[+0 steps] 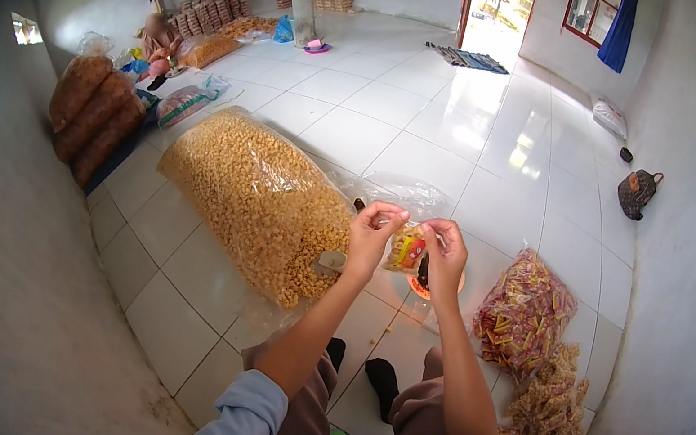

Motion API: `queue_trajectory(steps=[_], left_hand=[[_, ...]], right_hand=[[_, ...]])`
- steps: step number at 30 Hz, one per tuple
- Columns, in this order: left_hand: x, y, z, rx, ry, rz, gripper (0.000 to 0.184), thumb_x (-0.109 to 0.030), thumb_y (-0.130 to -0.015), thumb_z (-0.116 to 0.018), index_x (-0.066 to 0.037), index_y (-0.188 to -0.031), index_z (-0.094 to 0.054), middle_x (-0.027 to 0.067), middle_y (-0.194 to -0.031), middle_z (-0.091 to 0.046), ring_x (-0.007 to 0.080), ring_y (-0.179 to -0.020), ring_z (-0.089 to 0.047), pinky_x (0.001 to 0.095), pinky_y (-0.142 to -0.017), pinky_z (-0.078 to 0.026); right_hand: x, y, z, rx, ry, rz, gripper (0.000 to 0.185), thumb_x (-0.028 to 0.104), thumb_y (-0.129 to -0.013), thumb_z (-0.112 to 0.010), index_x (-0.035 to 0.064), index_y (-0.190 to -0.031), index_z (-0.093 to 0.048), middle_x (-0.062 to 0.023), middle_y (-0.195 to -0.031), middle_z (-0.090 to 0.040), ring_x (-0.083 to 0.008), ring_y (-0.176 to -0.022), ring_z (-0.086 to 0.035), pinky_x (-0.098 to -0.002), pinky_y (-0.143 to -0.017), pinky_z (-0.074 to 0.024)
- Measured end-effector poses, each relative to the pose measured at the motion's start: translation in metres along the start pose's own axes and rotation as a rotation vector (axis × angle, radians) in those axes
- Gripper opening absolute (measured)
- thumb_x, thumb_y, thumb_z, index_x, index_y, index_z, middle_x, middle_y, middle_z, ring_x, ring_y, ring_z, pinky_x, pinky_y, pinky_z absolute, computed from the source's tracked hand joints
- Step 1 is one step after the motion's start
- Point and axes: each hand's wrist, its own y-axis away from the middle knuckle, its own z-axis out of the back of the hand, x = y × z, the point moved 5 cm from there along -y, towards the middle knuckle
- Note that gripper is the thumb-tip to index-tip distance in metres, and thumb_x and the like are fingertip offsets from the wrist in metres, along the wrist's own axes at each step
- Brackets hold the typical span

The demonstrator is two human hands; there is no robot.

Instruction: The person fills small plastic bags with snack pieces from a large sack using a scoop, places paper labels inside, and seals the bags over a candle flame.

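Note:
A small clear packet [406,250] with a red and yellow label and pale snacks inside hangs upright between my hands. My left hand [375,231] pinches its top left corner, and my right hand [447,250] pinches the top right one. Beyond and below the packet, partly hidden by it and my right hand, is an orange-rimmed dish [419,289] with something dark in it. To the left of my hands a large clear bag of yellow snacks [252,193] lies open towards me, with a pale scoop [330,261] resting in the snacks.
At right lie a bag of red and yellow packets [524,314] and a pile of filled packets [546,413]. Tall brown sacks [96,114] lean at the left wall. Another person [158,34] sits near stacked goods at the far left. An open doorway [499,14] is at the back.

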Motion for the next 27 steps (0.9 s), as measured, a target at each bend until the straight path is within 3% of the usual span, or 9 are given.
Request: queue_trajectory(steps=[9,15,18,27], left_hand=[[-0.006,0.0,-0.004,0.083,-0.011,0.079,0.01,-0.008,-0.081,-0.061,-0.003,-0.089,-0.057,-0.0009,-0.082,-0.059,0.0049,-0.077,-0.054,0.0191,-0.065,-0.042],[0.0,-0.003,0.001,0.049,0.018,0.02,0.012,-0.006,-0.079,-0.063,-0.001,-0.088,-0.057,0.0032,-0.081,-0.061,0.0062,-0.075,-0.056,0.0186,-0.067,-0.045],[-0.005,-0.002,0.0,0.018,-0.079,-0.055,0.011,-0.004,-0.079,-0.063,-0.001,-0.088,-0.057,0.0028,-0.081,-0.06,0.0058,-0.074,-0.056,0.0182,-0.066,-0.045],[-0.005,-0.001,-0.004,0.035,0.08,-0.004,0.011,-0.015,-0.084,-0.059,-0.005,-0.088,-0.057,0.0001,-0.079,-0.059,0.0047,-0.075,-0.052,0.0178,-0.061,-0.039]], right_hand=[[0.006,0.0,0.006,-0.07,0.117,0.016,0.008,0.006,-0.082,-0.058,-0.0005,-0.085,-0.055,-0.0032,-0.083,-0.057,-0.0079,-0.079,-0.054,-0.0217,-0.071,-0.0446],[-0.002,-0.001,0.0,0.049,0.075,0.07,0.008,0.006,-0.081,-0.059,-0.0001,-0.085,-0.056,-0.0033,-0.083,-0.058,-0.0084,-0.079,-0.054,-0.0219,-0.071,-0.0447],[-0.003,-0.001,0.004,-0.019,0.068,-0.004,0.008,0.005,-0.081,-0.059,-0.0003,-0.085,-0.056,-0.0034,-0.083,-0.058,-0.0087,-0.079,-0.054,-0.0214,-0.071,-0.0444],[0.004,-0.004,0.01,-0.029,-0.019,-0.049,0.01,0.005,-0.082,-0.058,-0.0021,-0.087,-0.055,-0.0041,-0.084,-0.058,-0.0088,-0.081,-0.054,-0.0219,-0.073,-0.0438]])
